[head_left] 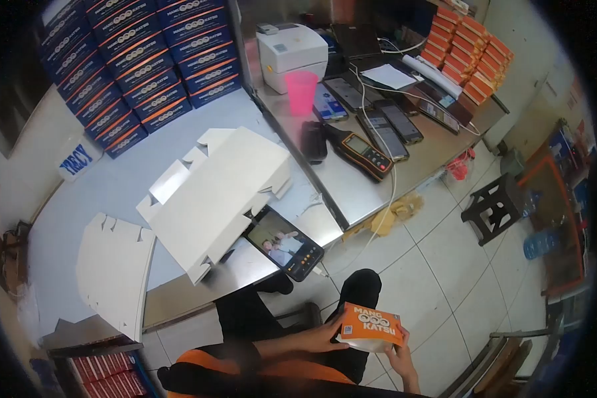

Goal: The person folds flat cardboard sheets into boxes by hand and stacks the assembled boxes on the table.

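Over my lap I hold a small orange food box (370, 326) with white "MANG KATSU" lettering, its pale inside or underside showing along the lower edge. My left hand (324, 337) grips its left side, the thumb near the lower corner. At its right side my right hand (400, 356) has its fingers closed on the edge. On the table in front lies a stack of flat white unfolded cardboard box blanks (222, 189). More blanks (115, 272) rest at the table's left front. A phone (285, 244) playing a video sticks out beyond the table edge.
Stacked dark blue boxes (136, 63) fill the back left. On the adjoining metal table are a white label printer (292, 56), a pink cup (301, 93), several phones (383, 132), a handheld meter (361, 152) and stacked orange boxes (467, 56). A dark stool (492, 209) stands on the tiled floor.
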Available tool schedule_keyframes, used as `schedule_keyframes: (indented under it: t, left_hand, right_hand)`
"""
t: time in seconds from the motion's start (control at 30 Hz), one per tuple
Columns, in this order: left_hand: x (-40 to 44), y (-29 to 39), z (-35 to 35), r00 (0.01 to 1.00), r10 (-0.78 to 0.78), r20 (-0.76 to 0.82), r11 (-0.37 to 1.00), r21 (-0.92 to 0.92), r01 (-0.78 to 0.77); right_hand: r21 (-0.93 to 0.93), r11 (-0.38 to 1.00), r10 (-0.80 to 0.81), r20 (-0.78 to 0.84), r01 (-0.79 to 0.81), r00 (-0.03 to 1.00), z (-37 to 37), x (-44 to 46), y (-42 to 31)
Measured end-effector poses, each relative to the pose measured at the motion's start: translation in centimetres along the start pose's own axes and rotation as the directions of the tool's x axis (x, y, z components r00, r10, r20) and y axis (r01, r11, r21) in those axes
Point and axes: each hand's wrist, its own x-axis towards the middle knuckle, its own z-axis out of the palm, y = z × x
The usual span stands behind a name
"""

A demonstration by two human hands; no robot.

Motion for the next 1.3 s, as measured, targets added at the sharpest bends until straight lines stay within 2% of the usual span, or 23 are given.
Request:
schedule_keyframes:
  t: [0.03,0.1,0.13,0.2,0.33,0.4,0.43,0.5,0.63,0.7,0.83,0.87,0.9,0.93,0.97,1.0,1.03,1.07,1.1,1.13,1.17,1.23,1.3]
  left_hand:
    - [0.1,-0.1,0.1,1.000,0.000,-0.007,1.000,0.002,0.000]
    - [0.4,0.5,0.2,0.977,-0.206,0.058,0.979,0.027,0.204]
    - [0.5,0.4,0.3,0.977,-0.204,0.054,0.979,0.025,0.203]
    - [0.8,0.2,0.3,0.983,-0.175,0.046,0.979,0.111,0.169]
    - [0.8,0.9,-1.5,0.988,-0.135,0.075,0.991,-0.002,0.136]
    - [0.9,0.9,-2.0,0.992,-0.125,0.018,0.989,-0.078,0.126]
    - [1.0,0.8,-2.1,0.992,-0.125,0.017,0.989,-0.077,0.126]
    - [1.4,0.1,-2.2,0.981,-0.193,-0.016,0.981,0.014,0.193]
    - [1.5,-1.3,-2.1,0.986,-0.166,-0.014,0.981,0.099,0.166]
    - [0.9,-2.7,-1.6,1.000,-0.019,0.003,0.997,0.075,0.018]
    - [-0.1,-4.6,-0.9,1.000,0.003,0.028,0.999,0.045,-0.005]
    - [0.0,-5.5,-0.4,1.000,0.018,-0.011,0.997,0.074,-0.017]
    - [-0.1,-5.9,0.1,0.998,0.032,-0.049,0.994,0.103,-0.027]
    - [-0.1,-6.1,0.7,0.998,0.033,-0.051,0.994,0.105,-0.027]
    - [0.1,-6.1,1.2,0.993,-0.100,-0.069,0.951,-0.300,0.075]
    - [0.4,-6.4,1.8,0.974,-0.224,-0.037,0.743,-0.654,0.145]
    - [0.9,-6.5,2.8,0.975,-0.216,-0.056,0.752,-0.647,0.130]
    - [1.6,-7.6,4.3,0.985,-0.107,-0.135,0.824,-0.567,0.012]
    - [2.2,-5.4,3.1,0.978,0.008,-0.208,0.876,-0.470,-0.107]
    - [2.3,-2.9,2.6,0.959,-0.099,-0.265,0.855,-0.517,-0.055]
    - [2.0,5.3,0.6,0.926,-0.205,-0.316,0.822,-0.569,-0.012]
    - [1.1,12.3,-1.6,0.898,-0.184,-0.400,0.845,-0.531,-0.063]
    - [0.1,16.2,-3.8,0.781,-0.026,-0.623,0.880,-0.385,-0.279]
  right_hand:
    - [-0.002,1.000,-0.004,0.005,0.004,1.000,-0.2,-0.1,0.5]
    - [0.432,0.892,0.148,0.003,-0.135,0.989,-0.5,-0.2,1.1]
    - [0.428,0.893,0.147,0.004,-0.135,0.989,-0.5,-0.3,1.7]
    - [0.159,0.987,0.014,-0.090,0.001,0.996,-0.3,-0.1,2.1]
    - [0.109,0.994,-0.008,-0.093,0.018,0.996,0.1,0.1,0.3]
    - [-0.066,0.997,-0.052,-0.105,0.046,0.993,-0.1,0.2,2.6]
    - [-0.066,0.997,-0.053,-0.105,0.047,0.993,-0.1,0.3,3.6]
    - [-0.190,0.968,-0.196,-0.168,0.163,0.966,0.0,0.5,4.1]
    - [-0.226,0.971,-0.104,-0.105,0.078,0.989,-0.7,0.5,3.5]
    - [-0.222,0.960,-0.200,-0.113,0.172,0.973,-0.9,0.2,5.2]
    - [-0.384,0.877,-0.338,-0.067,0.288,0.939,-1.0,-0.4,10.7]
    - [-0.157,0.973,-0.199,-0.223,0.167,0.954,-0.3,-0.4,10.4]
    - [0.097,0.993,-0.024,-0.337,0.060,0.941,0.4,-0.4,9.4]
    - [0.097,0.993,-0.027,-0.336,0.063,0.941,0.8,-0.5,8.2]
    - [0.483,0.871,0.224,-0.224,-0.091,0.949,0.9,-0.6,6.7]
    - [0.770,0.590,0.403,-0.020,-0.243,0.915,0.8,-0.6,5.5]
    - [0.766,0.598,0.385,-0.016,-0.236,0.923,0.8,-0.8,5.3]
    - [0.745,0.652,0.228,-0.015,-0.142,0.974,0.8,-1.1,5.8]
    - [0.724,0.689,0.062,-0.003,-0.040,0.998,0.6,-1.2,6.2]
    - [0.584,0.807,-0.071,-0.055,0.090,0.996,-1.0,-0.8,6.6]
    - [0.421,0.878,-0.203,-0.106,0.229,0.973,-2.5,-0.3,7.0]
    - [0.407,0.885,-0.133,-0.243,0.225,0.961,-3.3,0.9,-2.8]
    - [0.355,0.889,-0.181,-0.308,0.290,0.934,-2.7,2.2,-11.7]
